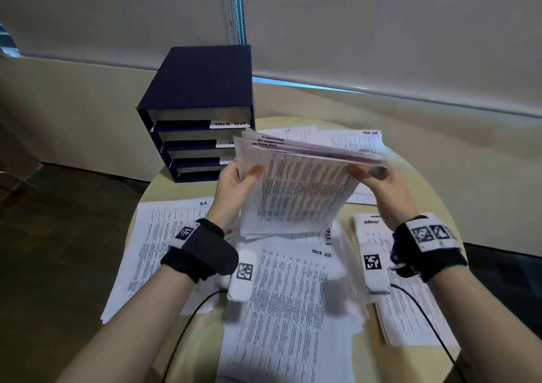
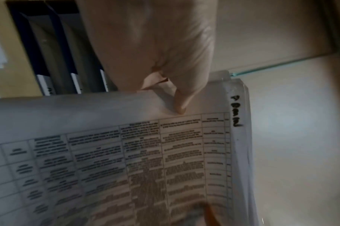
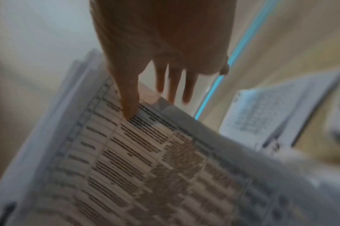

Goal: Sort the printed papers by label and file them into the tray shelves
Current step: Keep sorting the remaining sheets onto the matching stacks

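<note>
Round desk (image 1: 416,177): navy tray shelves (image 1: 199,113) at rear; before them, left hand (image 1: 234,186) and right hand (image 1: 381,183) pinching paper stack (image 1: 299,189) upright

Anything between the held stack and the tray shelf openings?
Nothing visible. Both the left hand and the right hand hold the paper stack upright above the table, just right of the tray shelves. Their openings face it; only the stack's own corner overlaps them.

Your head view is evenly and softly lit, with a thin strip of daylight (image 1: 293,83) at 12 o'clock, wide-angle bending at the edges, and motion blur on the loose sheets (image 1: 340,277) at 6 o'clock. Your left wrist view is dim and darkest toward 6 o'clock. Your right wrist view is smeared by motion blur throughout.
</note>
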